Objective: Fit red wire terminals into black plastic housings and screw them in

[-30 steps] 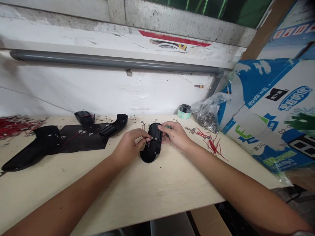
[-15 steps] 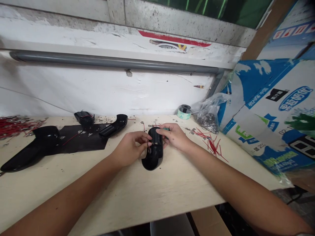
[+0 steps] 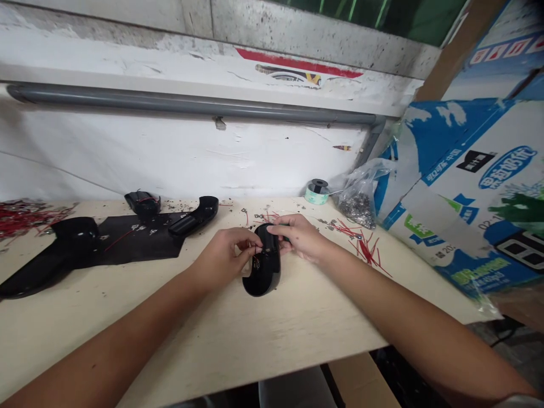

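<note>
A glossy black plastic housing (image 3: 262,279) with a hollow inside rests on the wooden table in front of me. My right hand (image 3: 297,237) grips its far right side, thumb on the upper rim. At the left edge of the housing, my left hand (image 3: 232,252) pinches a thin wire (image 3: 256,253) between thumb and fingertips. The wire runs down into the hollow; its far end is too small to make out. Part of the housing's upper end is hidden by my fingers.
More black housings (image 3: 53,255) lie at the left on and around a dark mat (image 3: 140,243). Red wires (image 3: 368,252) with small metal tabs lie at the right, with a bag of metal parts (image 3: 359,207), a tape roll (image 3: 317,195) and a carton (image 3: 463,187). Red wires (image 3: 25,218) are heaped far left.
The view has shifted slightly. The housing tilts a little more, and my left fingers stay at its edge with the wire. My right hand keeps its grip.
</note>
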A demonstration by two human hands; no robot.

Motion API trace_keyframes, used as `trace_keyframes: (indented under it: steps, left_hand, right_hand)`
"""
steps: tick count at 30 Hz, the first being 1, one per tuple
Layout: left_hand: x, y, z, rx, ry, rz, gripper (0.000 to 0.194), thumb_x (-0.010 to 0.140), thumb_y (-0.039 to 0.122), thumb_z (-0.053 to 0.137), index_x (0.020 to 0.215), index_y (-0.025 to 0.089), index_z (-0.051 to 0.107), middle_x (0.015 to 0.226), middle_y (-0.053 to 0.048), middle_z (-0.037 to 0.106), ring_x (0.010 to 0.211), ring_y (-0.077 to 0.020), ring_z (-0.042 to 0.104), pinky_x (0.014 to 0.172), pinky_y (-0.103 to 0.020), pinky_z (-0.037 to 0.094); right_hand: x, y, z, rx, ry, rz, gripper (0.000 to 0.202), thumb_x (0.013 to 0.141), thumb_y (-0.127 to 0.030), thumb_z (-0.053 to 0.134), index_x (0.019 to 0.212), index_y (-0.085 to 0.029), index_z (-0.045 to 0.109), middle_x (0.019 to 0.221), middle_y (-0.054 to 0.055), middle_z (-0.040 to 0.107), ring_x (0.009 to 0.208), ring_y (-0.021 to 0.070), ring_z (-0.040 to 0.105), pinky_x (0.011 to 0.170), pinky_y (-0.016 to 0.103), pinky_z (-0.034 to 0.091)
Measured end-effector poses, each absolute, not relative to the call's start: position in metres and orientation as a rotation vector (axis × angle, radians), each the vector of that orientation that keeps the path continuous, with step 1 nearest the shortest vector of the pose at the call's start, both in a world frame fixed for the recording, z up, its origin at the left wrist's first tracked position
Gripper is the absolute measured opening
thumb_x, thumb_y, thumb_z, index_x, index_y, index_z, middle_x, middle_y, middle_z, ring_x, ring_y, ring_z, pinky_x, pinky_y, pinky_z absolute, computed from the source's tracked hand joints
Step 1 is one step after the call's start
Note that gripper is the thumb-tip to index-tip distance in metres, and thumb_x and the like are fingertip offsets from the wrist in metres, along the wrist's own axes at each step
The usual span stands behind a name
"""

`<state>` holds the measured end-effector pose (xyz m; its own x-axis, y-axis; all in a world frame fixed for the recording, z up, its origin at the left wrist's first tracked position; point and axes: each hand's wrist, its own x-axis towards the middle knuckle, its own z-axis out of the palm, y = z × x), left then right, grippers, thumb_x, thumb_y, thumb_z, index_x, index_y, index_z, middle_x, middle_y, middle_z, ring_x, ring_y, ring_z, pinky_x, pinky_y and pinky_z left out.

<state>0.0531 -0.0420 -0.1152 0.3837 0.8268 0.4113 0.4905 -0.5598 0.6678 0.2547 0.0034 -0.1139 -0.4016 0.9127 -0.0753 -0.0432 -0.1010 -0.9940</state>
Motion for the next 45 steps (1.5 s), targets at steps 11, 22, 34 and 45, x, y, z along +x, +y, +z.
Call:
trace_keyframes:
  steps: [11, 22, 34, 45]
  left_hand:
    - [0.053, -0.041, -0.117, 2.274, 1.091, 0.982, 0.019, 0.085, 0.01, 0.056, 0.083, 0.018, 0.073, 0.084, -0.003, 0.07, 0.076, -0.0131, 0.064, 0.067, -0.025, 0.05]
    - [0.053, -0.037, -0.124, 2.14, 1.078, 1.172, 0.02, 0.085, 0.019, 0.063, 0.103, 0.019, 0.072, 0.1, -0.007, 0.064, 0.076, -0.0118, 0.059, 0.071, -0.028, 0.055]
    - [0.061, -0.04, -0.118, 1.141, 0.921, 0.924, 0.041, 0.085, 0.04, 0.068, 0.118, 0.017, 0.064, 0.108, -0.01, 0.066, 0.082, -0.0137, 0.062, 0.072, -0.025, 0.049]
    - [0.06, -0.037, -0.12, 0.952, 0.852, 1.021, 0.034, 0.084, 0.029, 0.07, 0.11, 0.01, 0.06, 0.093, -0.01, 0.064, 0.088, -0.0207, 0.065, 0.086, -0.039, 0.053]
  right_hand:
    - [0.256, 0.007, -0.118, -0.981, -1.272, 1.722, 0.033, 0.065, -0.03, 0.081, 0.076, -0.013, 0.055, 0.058, -0.003, 0.046, 0.043, 0.0039, 0.037, 0.039, 0.017, 0.037]
    - [0.255, 0.011, -0.12, -0.956, -1.252, 1.619, 0.038, 0.062, -0.036, 0.083, 0.08, -0.012, 0.059, 0.059, -0.003, 0.044, 0.047, 0.0056, 0.04, 0.04, 0.016, 0.032]
    - [0.248, 0.007, -0.117, -0.834, -1.207, 1.556, 0.043, 0.062, -0.04, 0.084, 0.084, -0.013, 0.059, 0.067, -0.002, 0.05, 0.051, 0.005, 0.042, 0.045, 0.017, 0.035]
    - [0.243, 0.005, -0.131, -0.862, -1.506, 1.607, 0.037, 0.07, -0.04, 0.079, 0.092, -0.015, 0.061, 0.072, 0.002, 0.058, 0.056, 0.0096, 0.052, 0.047, 0.02, 0.041]
